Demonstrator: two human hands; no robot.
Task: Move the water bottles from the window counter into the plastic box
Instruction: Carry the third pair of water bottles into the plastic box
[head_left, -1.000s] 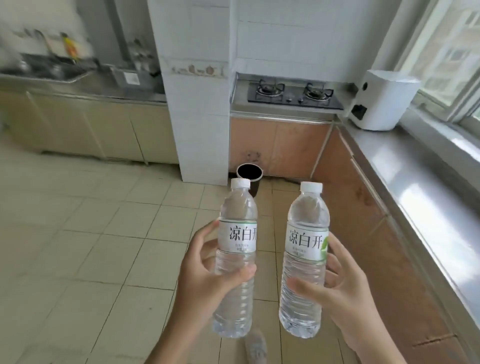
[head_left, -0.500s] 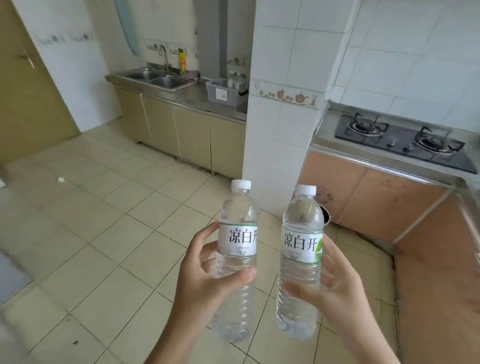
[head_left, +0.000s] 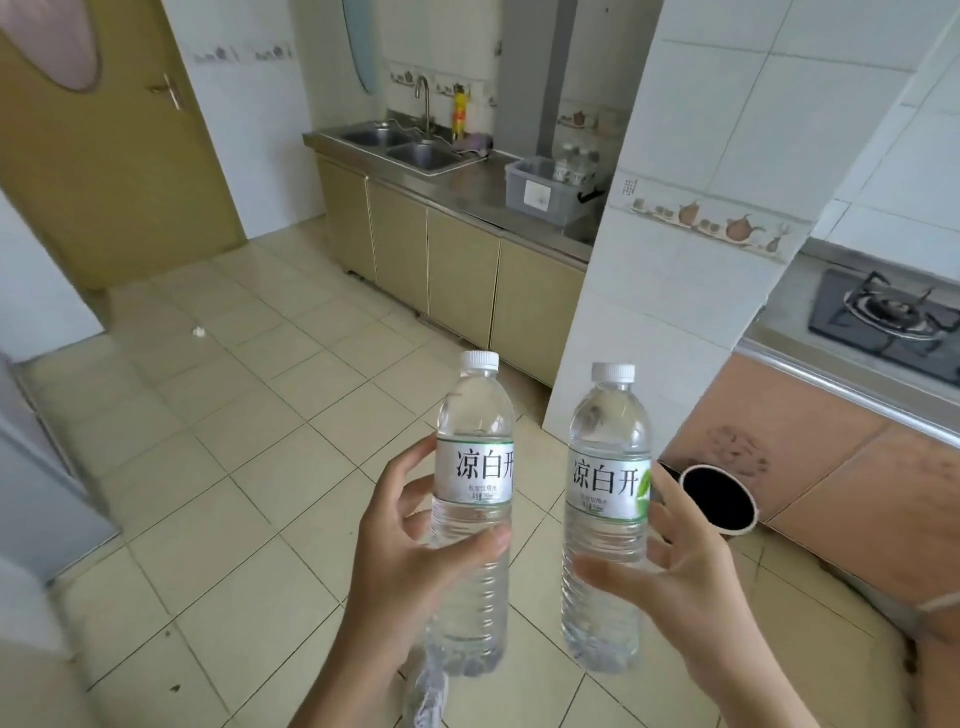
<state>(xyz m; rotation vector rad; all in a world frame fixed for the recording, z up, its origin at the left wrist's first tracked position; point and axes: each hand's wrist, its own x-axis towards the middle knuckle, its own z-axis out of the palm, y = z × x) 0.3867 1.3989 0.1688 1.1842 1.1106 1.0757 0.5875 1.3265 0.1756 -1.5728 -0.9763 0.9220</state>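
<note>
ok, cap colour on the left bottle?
White cap on the left bottle, clearest in the head view.

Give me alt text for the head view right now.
Both hands hold upright water bottles, left hand on the left bottle, right hand on the right bottle. Beyond, a plastic box with bottles sits beside the sink.

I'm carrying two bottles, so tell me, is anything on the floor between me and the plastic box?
Nothing visible blocks the way. Open floor tiles lead to the counter holding the plastic box. The tiled pillar stands just right of it.
</note>
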